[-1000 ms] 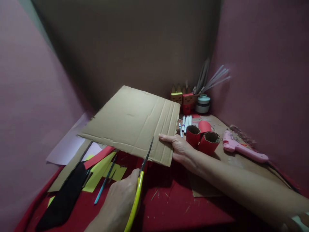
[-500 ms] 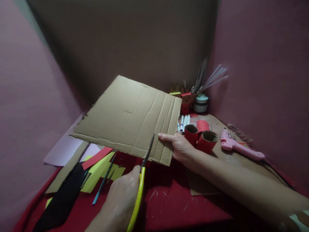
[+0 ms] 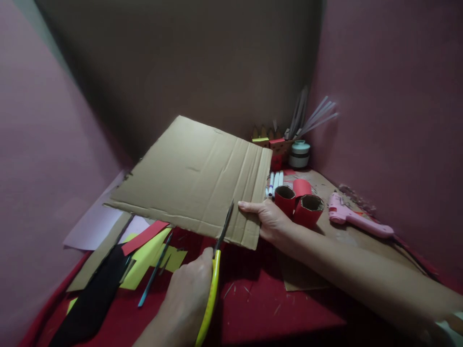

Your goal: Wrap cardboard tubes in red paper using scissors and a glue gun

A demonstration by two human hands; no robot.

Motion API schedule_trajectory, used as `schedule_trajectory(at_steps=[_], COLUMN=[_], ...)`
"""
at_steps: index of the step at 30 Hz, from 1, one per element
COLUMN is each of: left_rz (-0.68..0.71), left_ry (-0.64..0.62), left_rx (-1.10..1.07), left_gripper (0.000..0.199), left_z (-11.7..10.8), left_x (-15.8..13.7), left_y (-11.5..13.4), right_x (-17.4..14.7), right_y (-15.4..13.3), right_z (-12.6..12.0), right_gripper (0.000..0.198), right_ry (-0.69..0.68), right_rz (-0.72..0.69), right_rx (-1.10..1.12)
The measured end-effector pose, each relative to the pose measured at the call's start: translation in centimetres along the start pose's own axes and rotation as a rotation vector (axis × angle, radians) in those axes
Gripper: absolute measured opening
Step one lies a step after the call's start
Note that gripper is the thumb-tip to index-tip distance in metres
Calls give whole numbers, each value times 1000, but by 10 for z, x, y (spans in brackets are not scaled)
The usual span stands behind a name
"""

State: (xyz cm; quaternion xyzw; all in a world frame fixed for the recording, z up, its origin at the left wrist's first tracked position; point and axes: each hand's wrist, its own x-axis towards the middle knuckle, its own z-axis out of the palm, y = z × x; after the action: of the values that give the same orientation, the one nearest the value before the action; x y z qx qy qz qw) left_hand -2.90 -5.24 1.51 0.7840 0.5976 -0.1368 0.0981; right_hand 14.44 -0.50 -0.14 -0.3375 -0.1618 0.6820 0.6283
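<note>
My left hand (image 3: 190, 284) is wrapped round the yellow handles of a pair of scissors (image 3: 209, 303). One dark blade lies across the face of a large brown cardboard sheet (image 3: 188, 168), pointing up and away from its near edge; the other blade is hidden under it. To the right, my right hand (image 3: 269, 219) grips the sheet near its right corner, thumb on top and fingers underneath. The cardboard is held tilted above the table, with fold lines along its right part. Beyond my right hand stand red paper-covered tubes (image 3: 307, 217).
A pink glue gun (image 3: 358, 219) lies at the right. White markers (image 3: 277, 180) and a lidded jar (image 3: 299, 154) are behind the tubes. On the red cloth (image 3: 267, 313) at left are yellow paper (image 3: 144, 260), a red strip (image 3: 144, 237), a blue pen-like stick (image 3: 154, 274) and black material (image 3: 90, 294).
The scissors and my left hand have shifted slightly right. The cardboard and my right hand stay almost in place, with a small shift of the view.
</note>
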Motion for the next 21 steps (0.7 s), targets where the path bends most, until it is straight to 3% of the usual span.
schedule_trajectory(at_steps=[5,10,14,18,21], left_rz=[4,18,37,93,10], left_ry=[-17,27,68,109,8], left_rx=[157,164,122,-199,-529], left_gripper=[27,25,24,21,23], left_z=[-4,2,7,10,13], left_x=[0,3,7,8,8], left_y=[4,3,-3,-14,-19], right_x=[1,1,-3,-2,2], right_y=[0,3,7,8,9], right_z=[-1,-1,-2,0,4], right_gripper=[21,24,32,34,29], right_ry=[-4,32,-44,-85,-81], right_rz=[19,16,70,116,86], right_rx=[5,25,-24,-131,-174])
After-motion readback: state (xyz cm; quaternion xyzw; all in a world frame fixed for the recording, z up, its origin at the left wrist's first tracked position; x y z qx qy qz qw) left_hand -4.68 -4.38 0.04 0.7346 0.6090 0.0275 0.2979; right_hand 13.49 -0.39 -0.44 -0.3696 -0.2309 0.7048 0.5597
